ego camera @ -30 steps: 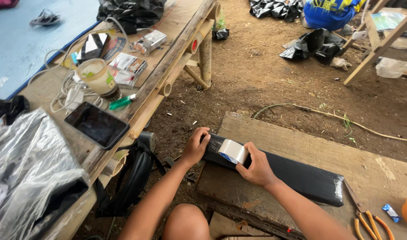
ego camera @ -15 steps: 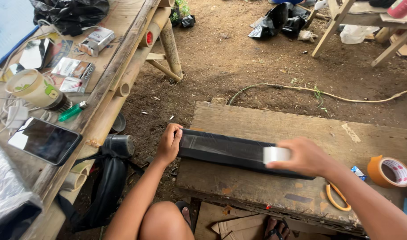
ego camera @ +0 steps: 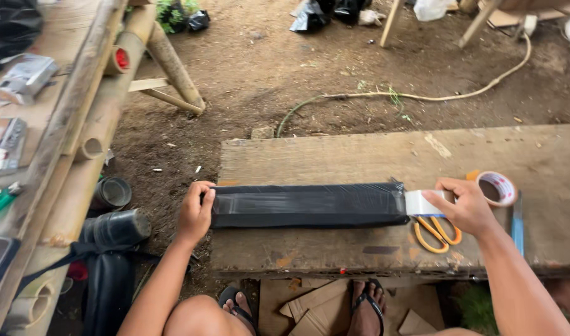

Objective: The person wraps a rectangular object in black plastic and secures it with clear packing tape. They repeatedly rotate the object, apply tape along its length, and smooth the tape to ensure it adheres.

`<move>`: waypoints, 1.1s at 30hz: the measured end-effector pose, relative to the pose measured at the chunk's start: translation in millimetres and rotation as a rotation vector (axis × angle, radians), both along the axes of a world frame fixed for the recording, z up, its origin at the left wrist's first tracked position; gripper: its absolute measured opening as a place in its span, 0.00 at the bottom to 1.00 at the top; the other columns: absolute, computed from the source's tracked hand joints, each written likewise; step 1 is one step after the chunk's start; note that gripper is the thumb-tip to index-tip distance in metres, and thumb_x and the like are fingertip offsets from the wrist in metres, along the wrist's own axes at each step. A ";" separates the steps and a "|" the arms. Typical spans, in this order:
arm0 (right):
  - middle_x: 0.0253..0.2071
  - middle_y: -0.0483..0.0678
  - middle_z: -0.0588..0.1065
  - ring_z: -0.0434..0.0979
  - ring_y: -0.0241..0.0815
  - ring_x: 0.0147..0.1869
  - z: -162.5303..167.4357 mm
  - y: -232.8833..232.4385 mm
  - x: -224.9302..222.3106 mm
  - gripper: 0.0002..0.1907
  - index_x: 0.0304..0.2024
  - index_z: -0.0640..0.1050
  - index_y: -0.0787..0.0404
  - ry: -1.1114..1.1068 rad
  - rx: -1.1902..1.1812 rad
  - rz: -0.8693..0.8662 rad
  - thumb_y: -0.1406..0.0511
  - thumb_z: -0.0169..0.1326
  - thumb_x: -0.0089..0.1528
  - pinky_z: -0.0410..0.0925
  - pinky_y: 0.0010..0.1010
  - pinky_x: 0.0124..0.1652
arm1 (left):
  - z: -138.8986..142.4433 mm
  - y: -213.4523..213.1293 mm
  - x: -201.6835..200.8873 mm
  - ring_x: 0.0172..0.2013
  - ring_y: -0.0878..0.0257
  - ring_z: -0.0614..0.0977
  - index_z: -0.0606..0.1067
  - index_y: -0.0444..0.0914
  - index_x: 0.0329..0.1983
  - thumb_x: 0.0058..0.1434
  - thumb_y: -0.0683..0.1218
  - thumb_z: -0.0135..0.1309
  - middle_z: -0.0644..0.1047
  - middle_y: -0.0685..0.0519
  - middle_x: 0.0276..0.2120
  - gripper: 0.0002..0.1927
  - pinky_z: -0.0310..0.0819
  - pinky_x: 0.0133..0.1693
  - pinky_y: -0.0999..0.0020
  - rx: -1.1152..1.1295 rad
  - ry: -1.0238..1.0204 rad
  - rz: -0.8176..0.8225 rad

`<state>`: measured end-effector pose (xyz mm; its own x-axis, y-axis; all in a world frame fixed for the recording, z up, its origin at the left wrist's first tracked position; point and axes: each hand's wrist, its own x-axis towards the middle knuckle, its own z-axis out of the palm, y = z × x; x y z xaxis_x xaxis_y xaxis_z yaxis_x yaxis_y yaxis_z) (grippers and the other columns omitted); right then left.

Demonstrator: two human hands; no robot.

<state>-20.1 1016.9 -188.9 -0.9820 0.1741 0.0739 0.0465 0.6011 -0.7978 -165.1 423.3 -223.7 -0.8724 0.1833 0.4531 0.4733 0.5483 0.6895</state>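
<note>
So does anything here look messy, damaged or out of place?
Nothing is spilled or broken. The wooden board is scuffed and stained. The orange scissors lie half under the right hand and its tape roll. The left hand pins the straight black wrapped bundle.

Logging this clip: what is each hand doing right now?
Left hand: closed on the end of the long black wrapped bundle.
Right hand: closed on a clear tape roll at its other end.
</note>
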 end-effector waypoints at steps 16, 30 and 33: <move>0.17 0.39 0.68 0.62 0.28 0.22 -13.4 -11.7 -7.5 0.18 0.20 0.74 0.63 -0.009 -0.077 -0.051 0.62 0.65 0.58 0.56 0.24 0.22 | 5.8 4.4 8.4 0.45 0.50 0.82 0.68 0.36 0.38 0.72 0.49 0.48 0.80 0.47 0.47 0.12 0.74 0.48 0.57 -0.020 -0.081 0.014; 0.20 0.38 0.66 0.59 0.27 0.25 -56.5 4.8 -12.2 0.19 0.21 0.73 0.63 0.020 -0.155 -0.058 0.61 0.66 0.59 0.53 0.25 0.24 | -4.5 6.5 6.7 0.47 0.51 0.81 0.64 0.35 0.44 0.70 0.55 0.50 0.79 0.48 0.48 0.18 0.73 0.51 0.57 0.122 -0.158 0.027; 0.20 0.37 0.66 0.60 0.26 0.25 -62.7 4.6 -5.9 0.16 0.22 0.74 0.62 0.053 -0.136 -0.107 0.62 0.65 0.58 0.54 0.25 0.24 | -6.4 4.3 3.9 0.51 0.49 0.78 0.65 0.35 0.63 0.65 0.55 0.56 0.75 0.45 0.52 0.29 0.69 0.50 0.56 0.105 -0.228 0.202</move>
<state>-26.0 1021.5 -251.6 -0.9526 0.2895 0.0938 0.0601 0.4811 -0.8746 -161.2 427.6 -230.1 -0.9677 -0.0409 0.2487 0.1889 0.5358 0.8229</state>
